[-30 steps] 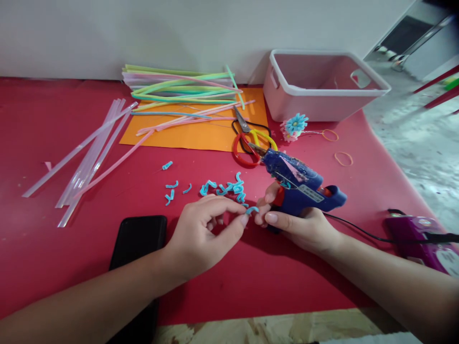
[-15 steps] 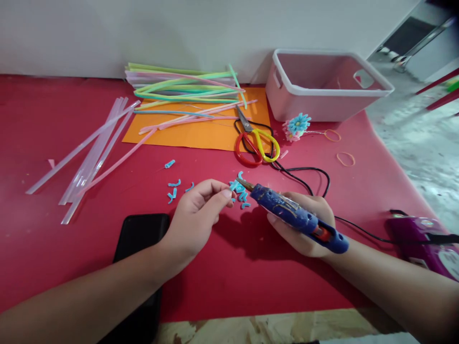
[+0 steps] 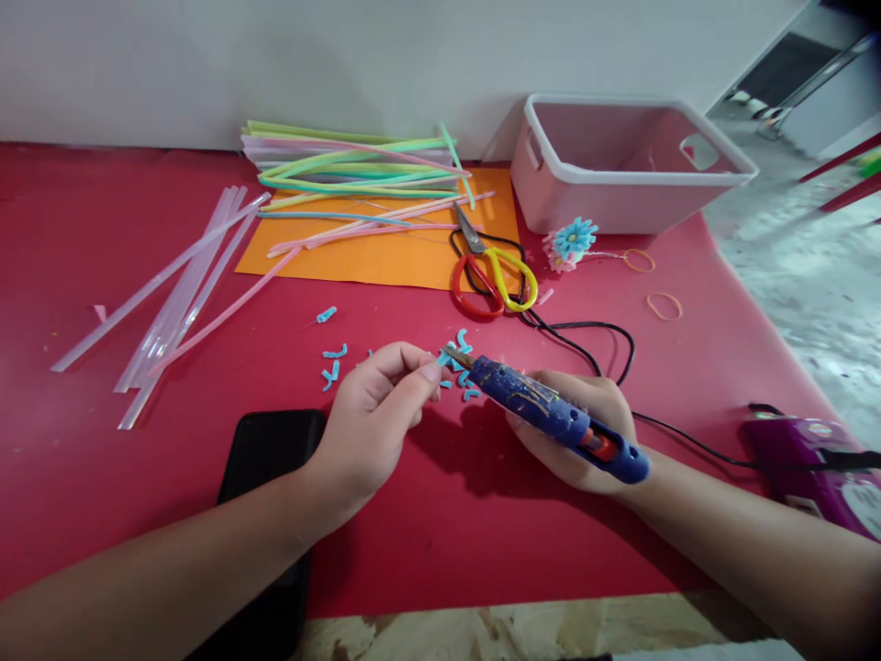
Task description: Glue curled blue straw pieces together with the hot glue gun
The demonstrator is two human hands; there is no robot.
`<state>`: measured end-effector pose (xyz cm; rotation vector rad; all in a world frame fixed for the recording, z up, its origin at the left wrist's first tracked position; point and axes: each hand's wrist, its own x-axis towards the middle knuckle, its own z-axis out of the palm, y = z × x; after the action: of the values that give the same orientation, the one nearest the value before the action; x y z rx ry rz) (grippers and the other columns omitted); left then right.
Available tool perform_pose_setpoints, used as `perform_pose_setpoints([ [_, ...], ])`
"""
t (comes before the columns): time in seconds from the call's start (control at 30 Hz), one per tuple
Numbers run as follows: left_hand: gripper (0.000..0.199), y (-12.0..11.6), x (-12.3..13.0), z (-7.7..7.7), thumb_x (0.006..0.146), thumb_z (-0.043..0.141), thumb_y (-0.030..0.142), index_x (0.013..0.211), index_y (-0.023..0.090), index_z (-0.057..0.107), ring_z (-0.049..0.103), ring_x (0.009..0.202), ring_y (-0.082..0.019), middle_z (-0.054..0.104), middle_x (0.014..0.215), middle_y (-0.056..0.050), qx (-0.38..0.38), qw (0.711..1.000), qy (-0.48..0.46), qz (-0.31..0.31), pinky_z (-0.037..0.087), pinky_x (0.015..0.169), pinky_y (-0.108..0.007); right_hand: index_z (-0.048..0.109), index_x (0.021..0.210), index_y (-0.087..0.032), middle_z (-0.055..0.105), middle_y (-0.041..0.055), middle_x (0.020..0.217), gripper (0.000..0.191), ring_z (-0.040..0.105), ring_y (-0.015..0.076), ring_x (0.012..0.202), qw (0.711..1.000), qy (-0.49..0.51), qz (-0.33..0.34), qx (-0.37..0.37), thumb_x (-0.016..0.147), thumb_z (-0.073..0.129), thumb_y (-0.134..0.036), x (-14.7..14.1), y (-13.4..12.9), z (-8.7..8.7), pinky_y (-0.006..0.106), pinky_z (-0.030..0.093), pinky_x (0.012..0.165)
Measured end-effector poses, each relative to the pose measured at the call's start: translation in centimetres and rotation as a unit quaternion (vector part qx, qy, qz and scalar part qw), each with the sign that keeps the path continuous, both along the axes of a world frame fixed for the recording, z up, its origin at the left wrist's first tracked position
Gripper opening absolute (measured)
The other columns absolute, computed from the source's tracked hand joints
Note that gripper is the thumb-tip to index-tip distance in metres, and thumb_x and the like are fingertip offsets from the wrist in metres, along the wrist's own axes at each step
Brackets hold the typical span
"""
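Note:
My left hand [image 3: 378,413] pinches a small blue fuzzy piece [image 3: 443,359] between thumb and fingertips. Wrapped round a blue glue gun [image 3: 551,408] is my right hand [image 3: 585,427]; the gun's metal nozzle points left, at the pinched piece. Whether the nozzle touches it, I cannot tell. Several short blue pieces [image 3: 472,394] lie behind and under the nozzle, and more blue pieces [image 3: 335,352] are scattered to the left of my left hand. A tightly wound blue piece [image 3: 326,315] lies farther back.
Scissors [image 3: 496,275] and colored fuzzy stems [image 3: 358,165] lie on and around an orange sheet [image 3: 309,262]. Clear sticks [image 3: 179,294] are at left, a black phone [image 3: 272,450] beside my left forearm. A pink basket [image 3: 619,197], a blue flower [image 3: 574,239] and a purple box [image 3: 812,459] are at right.
My right hand and the glue gun have moved slightly left, bringing the nozzle closer to my left fingertips. My left hand has shifted a little left, still pinching the blue piece.

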<state>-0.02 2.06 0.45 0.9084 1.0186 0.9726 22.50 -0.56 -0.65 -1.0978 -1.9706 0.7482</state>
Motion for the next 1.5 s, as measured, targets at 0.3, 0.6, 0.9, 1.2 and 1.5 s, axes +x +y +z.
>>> perform_pose_setpoints([
  [0.3,0.018,-0.13,-0.06,-0.28,0.091,0.064,0.026,0.075,0.02,0.062,0.04,0.056,-0.008,0.054,0.068,0.004,0.021,1.0,0.007,-0.007,0.033,0.052,-0.021,0.057,0.084,-0.023,0.056,-0.0065,0.06,0.018,0.042,0.007,0.044,1.0,0.0,0.002,0.001,0.08,0.069,-0.01,0.16,0.02,-0.24,0.021,0.037,0.042],
  [0.6,0.02,-0.22,-0.18,-0.21,0.093,0.062,0.024,0.074,0.02,0.06,0.037,0.055,-0.009,0.053,0.067,0.004,0.06,0.998,0.028,-0.015,0.034,0.054,-0.026,0.056,0.084,-0.024,0.054,-0.0071,0.059,0.019,0.041,0.0068,0.043,1.0,-0.001,0.004,0.001,0.08,0.067,-0.01,0.06,0.04,0.03,0.021,0.038,0.043],
  [0.9,0.019,-0.32,-0.06,-0.03,0.093,0.063,0.025,0.075,0.02,0.06,0.039,0.056,-0.009,0.05,0.065,0.004,0.076,0.996,0.045,-0.012,0.036,0.056,-0.026,0.056,0.084,-0.025,0.054,-0.0066,0.058,0.02,0.041,0.0079,0.041,1.0,0.006,0.016,-0.011,0.079,0.066,-0.009,0.13,0.02,0.09,0.024,0.039,0.043],
  [1.2,0.019,-0.22,-0.1,-0.11,0.094,0.061,0.026,0.076,0.02,0.059,0.039,0.055,-0.009,0.05,0.062,0.005,0.085,0.995,0.054,-0.02,0.035,0.055,-0.026,0.057,0.084,-0.023,0.057,-0.005,0.06,0.016,0.045,0.0079,0.042,1.0,-0.004,0.02,0.005,0.079,0.066,-0.011,0.2,0.05,0.11,0.022,0.039,0.042],
  [1.5,0.02,-0.26,-0.04,0.38,0.092,0.063,0.026,0.073,0.02,0.058,0.038,0.054,-0.009,0.049,0.059,0.005,0.097,0.992,0.083,-0.019,0.032,0.053,-0.026,0.057,0.084,-0.023,0.059,-0.0045,0.062,0.012,0.048,0.0085,0.045,1.0,-0.009,0.002,0.015,0.082,0.066,-0.016,-0.01,0.07,0.0,0.022,0.041,0.044],
])
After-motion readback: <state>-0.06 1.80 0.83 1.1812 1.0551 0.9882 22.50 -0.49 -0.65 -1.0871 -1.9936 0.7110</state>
